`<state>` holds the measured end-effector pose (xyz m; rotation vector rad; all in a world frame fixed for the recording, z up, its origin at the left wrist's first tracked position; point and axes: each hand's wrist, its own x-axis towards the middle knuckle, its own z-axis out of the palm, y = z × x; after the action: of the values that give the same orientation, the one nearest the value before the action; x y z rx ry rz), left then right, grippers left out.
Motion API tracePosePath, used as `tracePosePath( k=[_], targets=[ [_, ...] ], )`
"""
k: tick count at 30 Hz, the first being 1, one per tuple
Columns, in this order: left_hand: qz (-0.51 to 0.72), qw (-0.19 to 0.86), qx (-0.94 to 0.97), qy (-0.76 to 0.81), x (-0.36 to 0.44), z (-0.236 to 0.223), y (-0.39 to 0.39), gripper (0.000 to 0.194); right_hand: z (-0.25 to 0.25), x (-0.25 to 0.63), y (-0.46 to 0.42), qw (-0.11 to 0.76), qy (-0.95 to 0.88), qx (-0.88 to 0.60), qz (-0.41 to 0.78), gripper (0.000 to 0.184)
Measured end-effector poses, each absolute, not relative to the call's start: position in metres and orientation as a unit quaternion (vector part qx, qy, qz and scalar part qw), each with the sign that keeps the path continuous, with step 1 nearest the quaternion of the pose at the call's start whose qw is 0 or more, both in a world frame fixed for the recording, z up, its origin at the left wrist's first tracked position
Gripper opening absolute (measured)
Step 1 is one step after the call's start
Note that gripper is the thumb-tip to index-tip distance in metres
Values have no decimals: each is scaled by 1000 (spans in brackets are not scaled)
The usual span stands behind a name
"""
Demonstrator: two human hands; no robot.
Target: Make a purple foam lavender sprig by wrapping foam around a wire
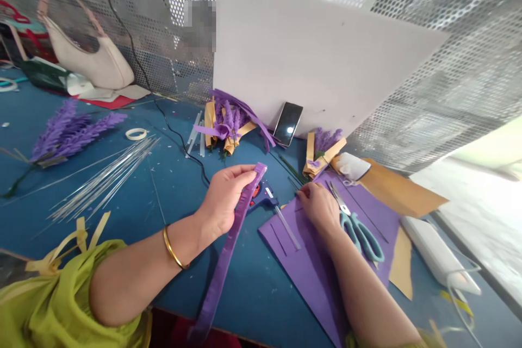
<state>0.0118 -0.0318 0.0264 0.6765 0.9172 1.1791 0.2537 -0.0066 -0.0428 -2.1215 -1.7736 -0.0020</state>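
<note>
My left hand (226,198) is closed on a purple strip (228,255), pinched near its top end. The strip hangs down past the table's front edge. Behind it lies a blue glue gun (267,197), partly hidden, a clear glue stick (287,228) by its tip. Over the purple sheet (302,277), my right hand (320,204) is curled, fingertips together beside dark green stems (291,168). Whatever is between those fingers is too small to make out. Teal-handled scissors (354,225) rest on the sheet, just right of that hand.
Small wrapped lavender bunches (230,125) stand at the back, near a phone (288,124) leaning on a white board (310,54). At left lie loose wires (110,176), a tape roll (136,134) and lavender stems (69,130). A white power bank-like box (438,253) sits at right.
</note>
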Motion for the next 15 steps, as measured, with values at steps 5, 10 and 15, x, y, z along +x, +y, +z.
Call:
tracePosePath(
  k=[5, 10, 15],
  targets=[
    [510, 685, 316, 414, 13, 28, -35, 14, -28, 241, -16, 286, -608, -740, -11, 17],
    [494, 692, 337, 404, 16, 26, -38, 13, 2, 205, -56, 501, -647, -569, 82, 14],
    [488, 698, 368, 372, 18, 26, -42, 10, 15, 185, -75, 508, -664, -544, 75, 12]
  ],
)
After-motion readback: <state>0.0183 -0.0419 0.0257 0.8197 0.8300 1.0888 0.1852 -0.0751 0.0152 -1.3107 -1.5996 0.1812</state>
